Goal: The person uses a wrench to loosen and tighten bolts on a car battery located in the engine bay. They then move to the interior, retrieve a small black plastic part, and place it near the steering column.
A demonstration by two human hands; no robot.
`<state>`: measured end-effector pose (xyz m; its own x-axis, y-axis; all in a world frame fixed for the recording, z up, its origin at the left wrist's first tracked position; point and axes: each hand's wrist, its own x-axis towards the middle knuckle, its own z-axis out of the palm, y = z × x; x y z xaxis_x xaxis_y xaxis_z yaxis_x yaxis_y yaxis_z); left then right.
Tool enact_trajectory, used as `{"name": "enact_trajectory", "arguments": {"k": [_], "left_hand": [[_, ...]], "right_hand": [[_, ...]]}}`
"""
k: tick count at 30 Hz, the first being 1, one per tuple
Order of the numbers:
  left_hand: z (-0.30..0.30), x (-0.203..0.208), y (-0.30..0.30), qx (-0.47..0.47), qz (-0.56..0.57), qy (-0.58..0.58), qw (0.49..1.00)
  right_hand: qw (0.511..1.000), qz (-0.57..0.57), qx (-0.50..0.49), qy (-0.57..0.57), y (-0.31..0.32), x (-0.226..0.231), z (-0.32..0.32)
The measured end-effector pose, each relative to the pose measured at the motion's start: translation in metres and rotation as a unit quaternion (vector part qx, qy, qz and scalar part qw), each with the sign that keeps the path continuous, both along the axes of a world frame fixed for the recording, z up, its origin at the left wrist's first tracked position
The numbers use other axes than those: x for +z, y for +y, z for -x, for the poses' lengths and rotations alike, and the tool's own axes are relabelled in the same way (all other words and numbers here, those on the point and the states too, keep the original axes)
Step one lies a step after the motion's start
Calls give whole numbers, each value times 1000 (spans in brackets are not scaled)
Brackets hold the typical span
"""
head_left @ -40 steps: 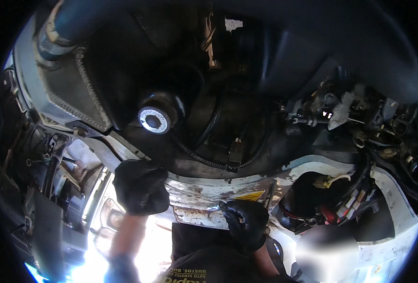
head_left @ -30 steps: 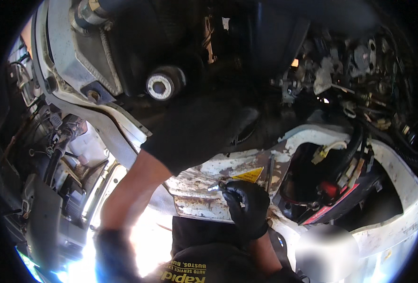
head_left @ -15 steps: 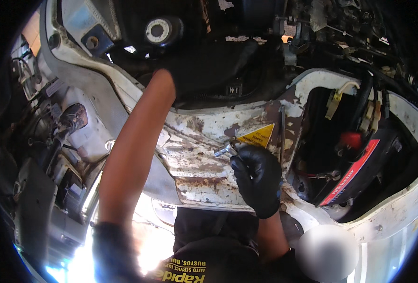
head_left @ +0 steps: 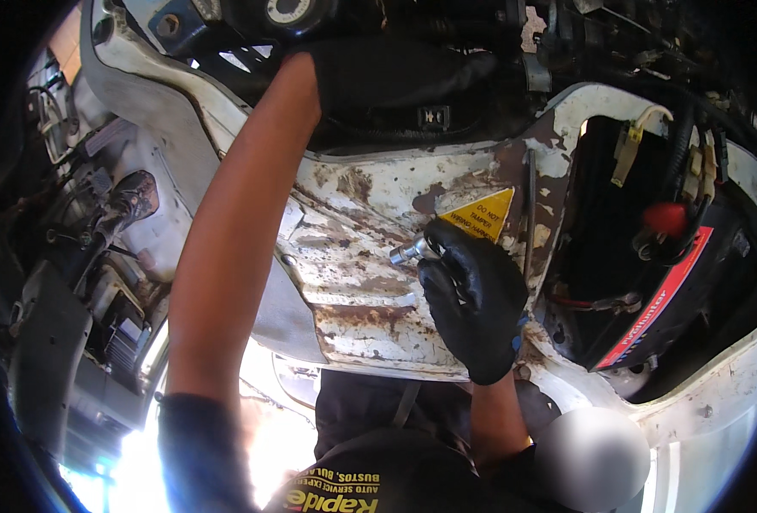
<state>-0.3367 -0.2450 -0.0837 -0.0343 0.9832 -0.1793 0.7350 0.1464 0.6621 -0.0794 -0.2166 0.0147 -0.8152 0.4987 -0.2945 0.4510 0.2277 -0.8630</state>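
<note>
My left hand point(head_left: 404, 75), in a black glove, reaches far forward over the dark parts behind the worn white panel point(head_left: 353, 282). Its fingers look stretched out to the right along a black surface; the dim light hides their detail, and I see nothing held in them. Closer in, above the panel, my gloved right hand point(head_left: 477, 299) is closed around a chrome socket point(head_left: 408, 250). The socket's end points left, out past the thumb and fingers, while whatever lies inside the palm is hidden. A yellow triangular sticker point(head_left: 488, 212) is just beyond the right hand, partly covered by it.
To the right, a battery point(head_left: 652, 299) with a red stripe sits in a panel opening, with cables and a red terminal cover point(head_left: 665, 220). A round black-and-white cap point(head_left: 286, 8) lies at the top. Pedal-like parts point(head_left: 135, 201) stand at the left.
The view has shifted, so the panel and battery sit higher in the picture. My left hand has reached farther forward. My right hand keeps the socket over the panel.
</note>
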Motion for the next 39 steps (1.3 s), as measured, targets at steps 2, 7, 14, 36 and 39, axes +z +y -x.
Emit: {"name": "enact_trajectory", "arguments": {"k": [2, 7, 14, 36, 39], "left_hand": [[5, 13, -8, 8, 18, 15, 1000], [9, 1, 2, -19, 16, 16, 1000], [15, -1, 4, -65, 13, 26, 997], [22, 38, -23, -3, 74, -65, 995], [22, 36, -23, -3, 63, -61, 996]], "right_hand": [[999, -4, 24, 27, 0, 1, 0], [997, -64, 40, -7, -3, -7, -7], [990, -119, 67, -47, -4, -8, -11], [976, -189, 98, -50, -13, -7, -11], [973, -205, 97, -51, -15, -7, -13]]}}
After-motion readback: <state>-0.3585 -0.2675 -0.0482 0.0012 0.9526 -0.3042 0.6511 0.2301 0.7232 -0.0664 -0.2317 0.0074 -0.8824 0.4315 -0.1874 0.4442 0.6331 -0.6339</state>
